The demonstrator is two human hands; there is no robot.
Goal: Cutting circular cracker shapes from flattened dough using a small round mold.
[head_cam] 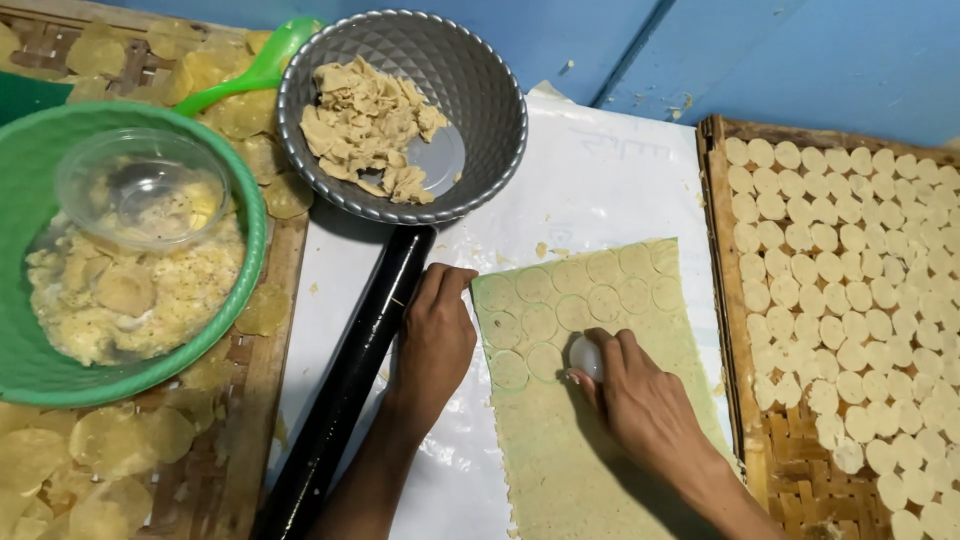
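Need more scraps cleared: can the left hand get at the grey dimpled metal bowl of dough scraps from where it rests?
Probably yes. The left hand lies by the black rolling pin, and the grey dimpled metal bowl sits just beyond with nothing between.

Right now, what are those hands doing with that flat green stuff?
The right hand presses a small round cutter into a flat dough sheet, already marked with circles. The left hand rests at the sheet's edge beside a black rolling pin. Cut rounds fill a woven tray; scraps sit in a grey bowl.

Two bare forearms, left hand [432, 340], right hand [640, 400], no sleeves, short trimmed nails
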